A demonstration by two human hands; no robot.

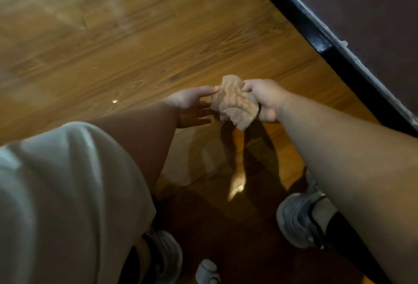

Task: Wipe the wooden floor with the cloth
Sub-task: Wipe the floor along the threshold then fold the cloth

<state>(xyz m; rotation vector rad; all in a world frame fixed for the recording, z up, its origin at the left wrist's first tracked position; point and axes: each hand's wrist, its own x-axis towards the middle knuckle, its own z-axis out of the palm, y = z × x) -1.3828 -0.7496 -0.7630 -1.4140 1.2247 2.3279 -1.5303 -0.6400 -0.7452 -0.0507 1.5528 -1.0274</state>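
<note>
A crumpled beige cloth (235, 102) with a wavy texture hangs in the air above the wooden floor (113, 46). My right hand (264, 100) grips its right side in a fist. My left hand (192, 106) is spread with straight fingers, and its fingertips touch the cloth's left edge. The cloth is off the floor, and its shadow falls on the boards below it.
A dark baseboard (316, 35) and a brownish wall run diagonally across the upper right. My two grey shoes (298, 220) stand on the floor at the bottom, with a small white object (207, 271) between them. A pale speck (115, 101) lies on the boards left of my hands.
</note>
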